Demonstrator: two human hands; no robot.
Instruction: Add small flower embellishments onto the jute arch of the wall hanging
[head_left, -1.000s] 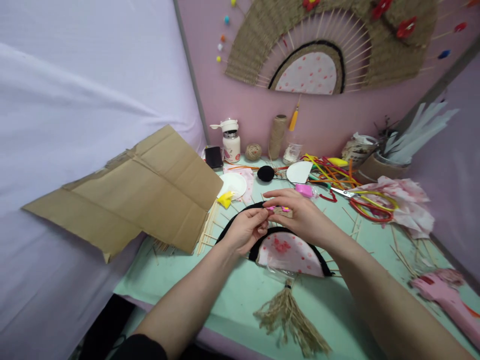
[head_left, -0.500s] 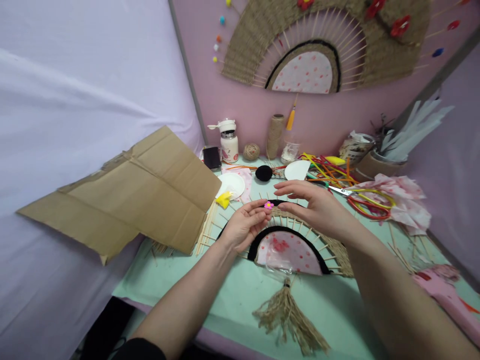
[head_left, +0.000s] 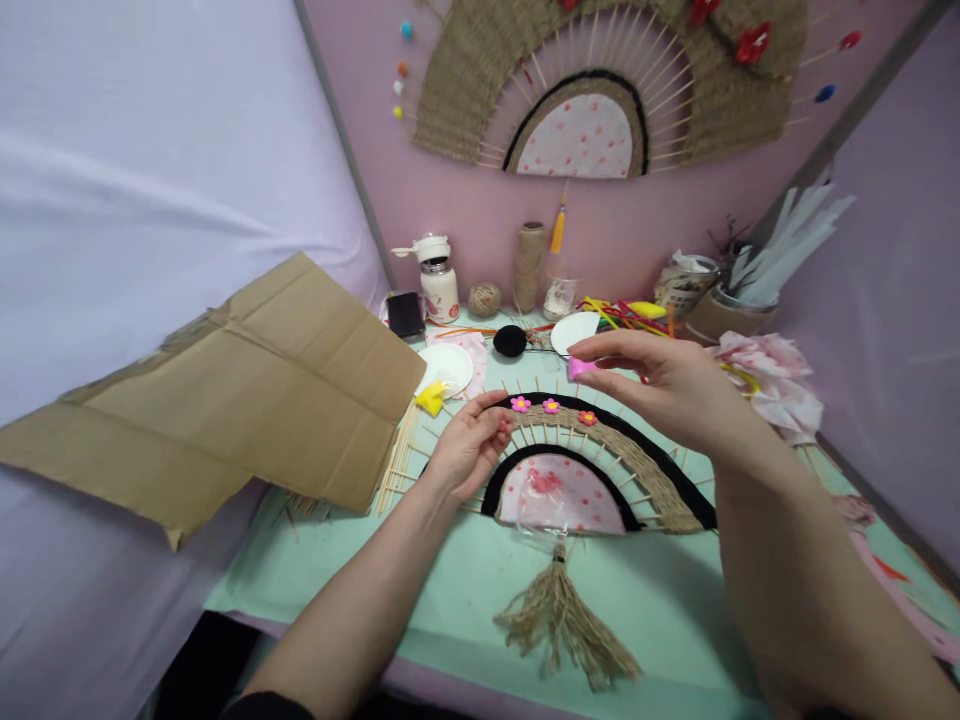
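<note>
A woven half-round fan (head_left: pixel 660 482) with a black border lies on the table, its sticks fanning out around a pink-spotted centre (head_left: pixel 577 500). Three small clay flowers, two pink (head_left: pixel 551 406) and one red-orange (head_left: pixel 588 418), sit along its upper band. My left hand (head_left: pixel 471 448) rests at the fan's left side, fingers curled around a small red bit (head_left: pixel 504 426), perhaps clay. Above the fan's top edge, my right hand (head_left: pixel 660 385) pinches a pink lump (head_left: pixel 580 369) that looks like soft clay. A twine tassel (head_left: pixel 562 620) hangs from the fan's base toward me.
Bent cardboard (head_left: pixel 247 400) leans at the left beside thin sticks (head_left: pixel 394 465). Behind the fan are a white plate (head_left: pixel 454 362), yellow clay (head_left: pixel 430 400), a black yarn ball (head_left: pixel 510 341), a white bottle (head_left: pixel 439 288) and a twine spool (head_left: pixel 530 265). A larger fan (head_left: pixel 457 100) hangs on the wall.
My right hand has lifted away from the flower by my left fingertips and now holds a pink lump farther back. The flowers on the band are uncovered. The view has shifted slightly right.
</note>
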